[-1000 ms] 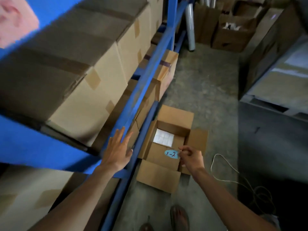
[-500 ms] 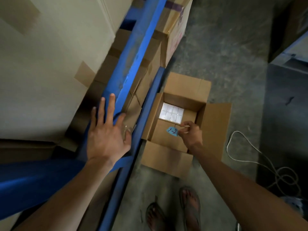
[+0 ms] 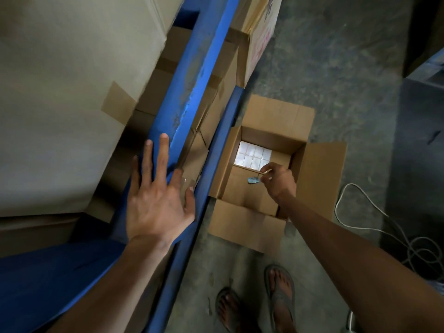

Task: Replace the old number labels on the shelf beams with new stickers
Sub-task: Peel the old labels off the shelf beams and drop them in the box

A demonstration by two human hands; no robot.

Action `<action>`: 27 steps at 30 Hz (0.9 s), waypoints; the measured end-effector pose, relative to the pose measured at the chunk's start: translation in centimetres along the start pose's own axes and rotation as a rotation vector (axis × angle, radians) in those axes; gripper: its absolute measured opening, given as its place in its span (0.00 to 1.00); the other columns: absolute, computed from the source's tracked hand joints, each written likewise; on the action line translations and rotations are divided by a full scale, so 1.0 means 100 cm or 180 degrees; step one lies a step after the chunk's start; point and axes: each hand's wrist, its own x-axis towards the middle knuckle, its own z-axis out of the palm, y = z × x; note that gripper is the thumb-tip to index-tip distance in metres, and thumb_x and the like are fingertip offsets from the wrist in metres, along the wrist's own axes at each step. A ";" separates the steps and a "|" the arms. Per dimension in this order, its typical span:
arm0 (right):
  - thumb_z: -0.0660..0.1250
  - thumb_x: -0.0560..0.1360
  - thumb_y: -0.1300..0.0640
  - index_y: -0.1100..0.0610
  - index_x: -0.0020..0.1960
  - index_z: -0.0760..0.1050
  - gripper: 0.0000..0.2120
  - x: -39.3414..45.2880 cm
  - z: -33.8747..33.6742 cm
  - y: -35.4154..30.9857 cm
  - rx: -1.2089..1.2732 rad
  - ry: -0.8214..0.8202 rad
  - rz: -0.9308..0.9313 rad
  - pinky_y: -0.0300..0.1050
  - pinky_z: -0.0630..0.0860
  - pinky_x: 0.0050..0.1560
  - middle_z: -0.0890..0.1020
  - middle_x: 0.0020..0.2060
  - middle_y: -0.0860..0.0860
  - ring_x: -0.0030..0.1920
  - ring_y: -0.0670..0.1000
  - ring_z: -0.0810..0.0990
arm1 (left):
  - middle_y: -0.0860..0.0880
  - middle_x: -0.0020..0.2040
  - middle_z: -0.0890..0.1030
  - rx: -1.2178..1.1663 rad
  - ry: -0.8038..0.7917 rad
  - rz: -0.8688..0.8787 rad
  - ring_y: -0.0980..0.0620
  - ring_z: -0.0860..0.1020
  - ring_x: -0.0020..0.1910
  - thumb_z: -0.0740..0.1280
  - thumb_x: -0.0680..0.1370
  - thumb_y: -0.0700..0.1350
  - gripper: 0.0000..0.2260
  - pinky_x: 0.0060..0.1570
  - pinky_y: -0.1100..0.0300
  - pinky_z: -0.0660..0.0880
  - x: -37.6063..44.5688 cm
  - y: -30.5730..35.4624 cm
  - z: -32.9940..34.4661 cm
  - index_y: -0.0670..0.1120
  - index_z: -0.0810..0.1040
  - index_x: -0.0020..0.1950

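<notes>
My left hand [image 3: 156, 200] lies flat with fingers spread on the blue shelf beam [image 3: 194, 75]. My right hand [image 3: 280, 181] reaches down into an open cardboard box [image 3: 319, 174] on the floor and pinches a small blue label [image 3: 252, 180] by its edge; the label is seen nearly edge-on. A sheet of white stickers [image 3: 254, 155] lies at the far end of the box's bottom.
Large taped cartons [image 3: 72, 92] fill the shelves to the left. A lower blue beam [image 3: 223, 140] runs beside the open box. A white cable [image 3: 374, 227] coils on the concrete floor at right. My sandalled feet [image 3: 280, 299] stand below the box.
The camera has tilted further down toward the floor. My right hand lowered the blue label deeper into the box, and the label turned edge-on. My left hand stayed on the beam.
</notes>
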 end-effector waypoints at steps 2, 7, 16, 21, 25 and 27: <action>0.65 0.75 0.61 0.49 0.49 0.80 0.09 0.001 -0.001 0.001 0.0041 0.0042 -0.0023 0.49 0.78 0.51 0.84 0.48 0.55 0.51 0.56 0.81 | 0.41 0.83 0.45 -0.0017 0.0007 0.0003 0.38 0.48 0.81 0.62 0.76 0.52 0.17 0.76 0.38 0.56 0.001 0.001 0.000 0.42 0.79 0.55; 0.65 0.74 0.63 0.52 0.48 0.80 0.08 -0.008 -0.005 0.002 0.0390 -0.0056 -0.0221 0.46 0.79 0.47 0.84 0.39 0.50 0.48 0.54 0.82 | 0.41 0.83 0.46 0.0008 0.0006 -0.0005 0.37 0.49 0.81 0.63 0.76 0.53 0.19 0.76 0.38 0.56 0.000 0.001 0.002 0.42 0.78 0.60; 0.67 0.76 0.63 0.56 0.53 0.80 0.08 -0.071 -0.054 -0.049 0.1295 -0.0582 -0.0906 0.55 0.82 0.50 0.84 0.43 0.60 0.46 0.59 0.84 | 0.42 0.82 0.40 -0.0186 -0.0567 -0.0050 0.39 0.42 0.81 0.63 0.77 0.60 0.34 0.78 0.40 0.49 0.001 0.002 -0.017 0.52 0.59 0.80; 0.69 0.77 0.56 0.52 0.53 0.79 0.05 -0.127 -0.112 -0.104 0.1455 -0.0587 -0.1493 0.38 0.77 0.37 0.84 0.40 0.57 0.35 0.45 0.80 | 0.47 0.80 0.31 -0.0615 -0.0948 -0.0204 0.45 0.34 0.79 0.60 0.80 0.59 0.33 0.78 0.43 0.42 -0.025 0.014 -0.059 0.56 0.48 0.81; 0.68 0.78 0.53 0.49 0.52 0.78 0.03 -0.181 -0.155 -0.150 0.1518 -0.0685 -0.1902 0.39 0.77 0.39 0.84 0.34 0.50 0.38 0.45 0.84 | 0.46 0.83 0.43 -0.1122 -0.0733 -0.0527 0.47 0.42 0.82 0.58 0.81 0.58 0.29 0.79 0.49 0.48 -0.044 0.030 -0.125 0.53 0.54 0.81; 0.68 0.78 0.52 0.50 0.53 0.78 0.05 -0.209 -0.174 -0.170 0.1505 -0.0696 -0.2186 0.40 0.78 0.41 0.84 0.33 0.49 0.34 0.40 0.82 | 0.47 0.83 0.50 -0.1285 -0.0480 -0.0637 0.48 0.48 0.82 0.57 0.82 0.58 0.27 0.79 0.51 0.54 -0.056 0.036 -0.160 0.52 0.58 0.80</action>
